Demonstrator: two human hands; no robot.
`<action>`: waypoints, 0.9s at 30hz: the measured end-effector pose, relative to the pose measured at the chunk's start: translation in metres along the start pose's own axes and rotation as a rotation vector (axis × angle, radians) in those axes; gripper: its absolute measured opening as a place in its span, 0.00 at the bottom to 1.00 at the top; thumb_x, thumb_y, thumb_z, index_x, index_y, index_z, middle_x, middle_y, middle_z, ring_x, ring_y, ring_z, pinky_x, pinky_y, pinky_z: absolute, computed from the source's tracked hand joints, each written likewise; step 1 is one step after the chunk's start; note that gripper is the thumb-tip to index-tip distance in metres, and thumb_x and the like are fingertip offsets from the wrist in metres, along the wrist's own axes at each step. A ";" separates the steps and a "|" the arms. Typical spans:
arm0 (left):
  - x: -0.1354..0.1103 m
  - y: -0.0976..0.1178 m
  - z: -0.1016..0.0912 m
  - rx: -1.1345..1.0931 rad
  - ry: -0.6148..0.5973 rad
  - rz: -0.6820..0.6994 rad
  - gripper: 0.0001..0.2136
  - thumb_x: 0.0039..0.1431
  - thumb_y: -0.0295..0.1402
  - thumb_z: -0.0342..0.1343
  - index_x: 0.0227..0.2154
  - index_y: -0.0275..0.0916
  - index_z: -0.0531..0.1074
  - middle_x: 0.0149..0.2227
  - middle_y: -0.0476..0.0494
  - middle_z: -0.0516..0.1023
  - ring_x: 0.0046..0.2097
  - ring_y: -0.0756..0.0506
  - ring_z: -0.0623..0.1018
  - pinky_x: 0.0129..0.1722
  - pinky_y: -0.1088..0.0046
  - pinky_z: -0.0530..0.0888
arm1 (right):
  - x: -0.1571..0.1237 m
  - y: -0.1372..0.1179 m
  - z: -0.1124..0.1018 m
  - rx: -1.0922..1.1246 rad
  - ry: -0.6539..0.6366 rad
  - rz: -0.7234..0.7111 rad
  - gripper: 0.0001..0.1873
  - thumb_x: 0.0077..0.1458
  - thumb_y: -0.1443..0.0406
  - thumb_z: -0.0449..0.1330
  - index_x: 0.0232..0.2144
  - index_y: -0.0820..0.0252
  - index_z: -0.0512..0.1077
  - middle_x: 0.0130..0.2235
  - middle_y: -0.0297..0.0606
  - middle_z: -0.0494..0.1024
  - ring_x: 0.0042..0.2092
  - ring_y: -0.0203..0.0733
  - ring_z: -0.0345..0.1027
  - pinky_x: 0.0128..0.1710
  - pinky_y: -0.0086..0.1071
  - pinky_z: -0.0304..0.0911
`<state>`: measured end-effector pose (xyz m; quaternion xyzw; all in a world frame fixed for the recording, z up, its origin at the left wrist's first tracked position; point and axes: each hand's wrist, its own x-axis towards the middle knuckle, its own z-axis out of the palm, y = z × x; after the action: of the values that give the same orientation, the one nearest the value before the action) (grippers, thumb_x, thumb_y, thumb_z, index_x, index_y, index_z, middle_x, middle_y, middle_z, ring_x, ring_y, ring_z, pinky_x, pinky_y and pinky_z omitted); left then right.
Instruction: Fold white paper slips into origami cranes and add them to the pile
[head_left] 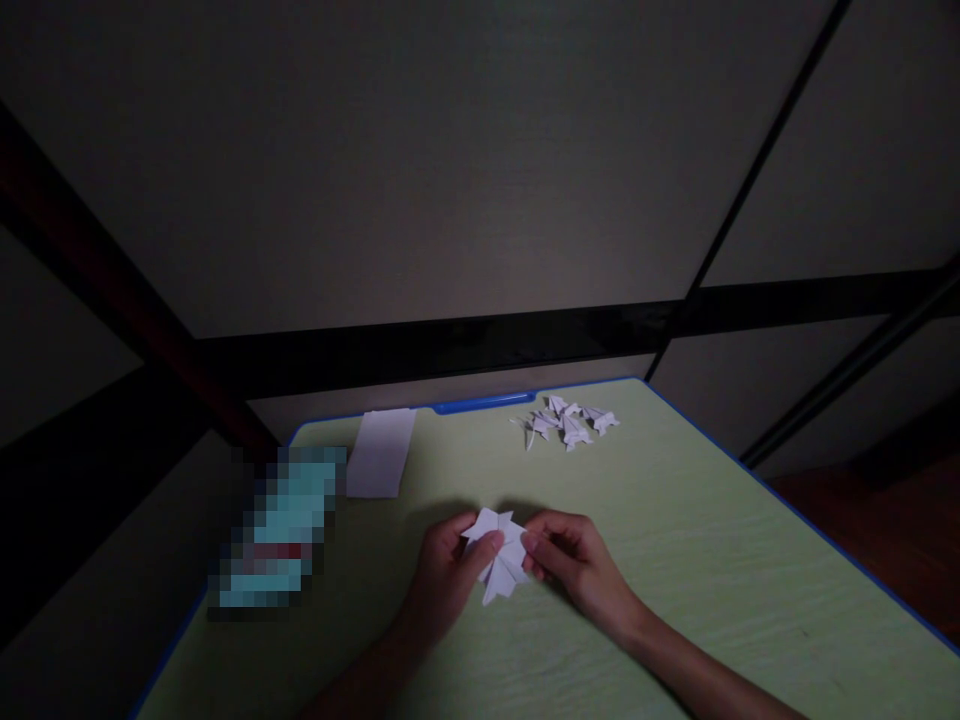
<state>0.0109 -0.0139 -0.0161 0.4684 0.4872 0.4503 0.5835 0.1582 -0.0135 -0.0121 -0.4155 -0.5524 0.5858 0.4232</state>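
A partly folded white paper piece [499,555] is held just above the green tabletop [675,560], near its middle. My left hand [448,572] pinches the paper's left side with thumb and fingers closed on it. My right hand [574,565] grips the right side, fingers curled against the folds. The paper shows several pointed flaps, and its lower tip points toward me.
Several small folded white paper figures [568,423] lie in a cluster at the table's far edge. A stack of flat white sheets [381,452] lies at the far left. A blurred teal object [279,528] sits on the left. The table has a blue rim [484,403].
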 end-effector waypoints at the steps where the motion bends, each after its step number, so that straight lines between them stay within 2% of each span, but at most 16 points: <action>1: 0.000 0.001 0.000 -0.008 0.016 -0.005 0.12 0.38 0.38 0.58 0.19 0.33 0.67 0.17 0.51 0.68 0.20 0.53 0.65 0.18 0.80 0.61 | 0.000 -0.001 0.001 -0.006 0.007 0.001 0.17 0.42 0.55 0.58 0.17 0.64 0.65 0.17 0.32 0.64 0.19 0.30 0.52 0.19 0.25 0.46; 5: -0.002 0.003 0.002 -0.051 0.067 -0.018 0.13 0.37 0.39 0.58 0.20 0.32 0.68 0.18 0.50 0.69 0.21 0.52 0.67 0.20 0.79 0.62 | 0.001 -0.002 0.006 -0.005 -0.013 -0.020 0.16 0.39 0.58 0.61 0.15 0.62 0.59 0.17 0.28 0.59 0.21 0.30 0.49 0.20 0.25 0.45; 10: -0.003 0.002 0.003 -0.099 0.054 0.005 0.12 0.39 0.38 0.58 0.21 0.33 0.69 0.19 0.50 0.70 0.21 0.52 0.67 0.20 0.79 0.63 | -0.001 -0.002 0.009 -0.061 -0.053 -0.067 0.17 0.41 0.61 0.59 0.14 0.60 0.55 0.18 0.27 0.56 0.22 0.30 0.47 0.21 0.26 0.44; 18: -0.003 0.005 0.000 -0.155 -0.003 -0.017 0.13 0.40 0.38 0.57 0.25 0.32 0.70 0.19 0.49 0.70 0.24 0.51 0.68 0.23 0.78 0.66 | 0.001 0.000 0.003 -0.032 -0.033 -0.053 0.19 0.44 0.55 0.56 0.16 0.60 0.55 0.18 0.27 0.55 0.22 0.30 0.48 0.21 0.26 0.45; 27: -0.002 0.011 0.002 -0.146 0.049 0.020 0.10 0.39 0.35 0.57 0.23 0.33 0.69 0.18 0.51 0.70 0.21 0.52 0.67 0.20 0.79 0.63 | 0.002 0.002 0.003 0.009 -0.039 -0.062 0.18 0.46 0.54 0.55 0.18 0.61 0.56 0.19 0.27 0.57 0.22 0.29 0.51 0.20 0.24 0.47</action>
<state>0.0123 -0.0143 -0.0050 0.4182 0.4624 0.5018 0.5996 0.1546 -0.0123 -0.0144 -0.3847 -0.5706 0.5828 0.4322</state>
